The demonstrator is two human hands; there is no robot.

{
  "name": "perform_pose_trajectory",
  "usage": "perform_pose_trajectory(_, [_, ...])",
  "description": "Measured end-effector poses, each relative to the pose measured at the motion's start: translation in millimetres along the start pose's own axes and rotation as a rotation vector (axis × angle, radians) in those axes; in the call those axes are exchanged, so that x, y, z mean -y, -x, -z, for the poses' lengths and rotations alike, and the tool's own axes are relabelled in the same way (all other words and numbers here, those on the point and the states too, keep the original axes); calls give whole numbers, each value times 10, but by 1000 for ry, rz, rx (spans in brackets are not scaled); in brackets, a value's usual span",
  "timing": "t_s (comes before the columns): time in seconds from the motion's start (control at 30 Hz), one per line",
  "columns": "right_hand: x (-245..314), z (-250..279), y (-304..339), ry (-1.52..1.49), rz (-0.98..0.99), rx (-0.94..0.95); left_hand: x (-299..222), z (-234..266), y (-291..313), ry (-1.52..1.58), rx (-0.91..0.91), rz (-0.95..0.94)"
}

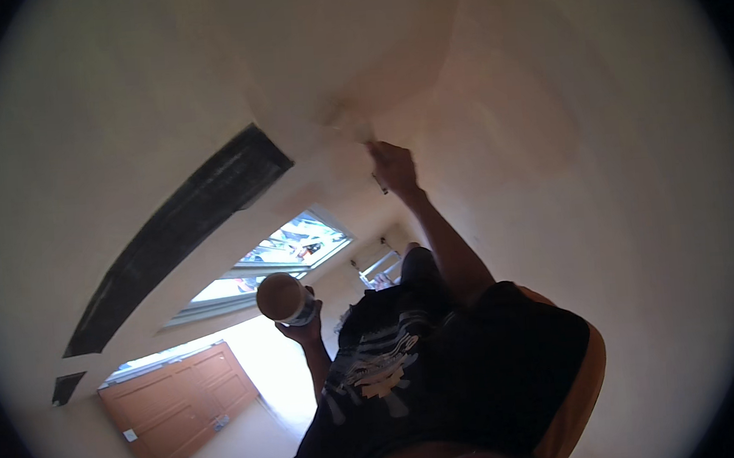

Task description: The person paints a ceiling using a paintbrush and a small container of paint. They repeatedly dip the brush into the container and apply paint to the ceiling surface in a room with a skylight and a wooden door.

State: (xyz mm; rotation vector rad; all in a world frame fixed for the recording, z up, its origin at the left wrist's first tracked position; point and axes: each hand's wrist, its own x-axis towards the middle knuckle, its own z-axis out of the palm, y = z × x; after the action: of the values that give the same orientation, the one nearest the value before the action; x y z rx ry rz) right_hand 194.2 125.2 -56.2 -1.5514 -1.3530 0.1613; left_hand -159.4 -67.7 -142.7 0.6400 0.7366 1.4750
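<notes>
My right hand [394, 169] is raised with its fingers closed round a paintbrush [362, 131]. The brush's head is smeared by motion and meets the pale plastered surface, where a darker, damp-looking patch [337, 112] shows. Lower down and to the left, my left hand [304, 323] grips a round tub [285, 298] by its side. The tub has a light wall with a printed label, and its brownish mouth or contents face the camera. How full it is, I cannot tell.
A long dark grey band [180, 233] crosses the pale surface at left, with a short dark piece [67, 388] beyond its lower end. Bright window panes [304, 238] lie behind the tub. A brown panelled door [179, 408] stands at lower left, and a smaller window [381, 268] shows farther off.
</notes>
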Motion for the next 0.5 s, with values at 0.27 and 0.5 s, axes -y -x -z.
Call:
perform_pose_trajectory(0.27, [-6, 842, -162, 323, -249, -282, 45, 173, 123, 376, 74, 103])
perform_pose_trajectory(0.5, [522, -243, 480, 262, -235, 120, 52, 236, 72, 348, 69, 157])
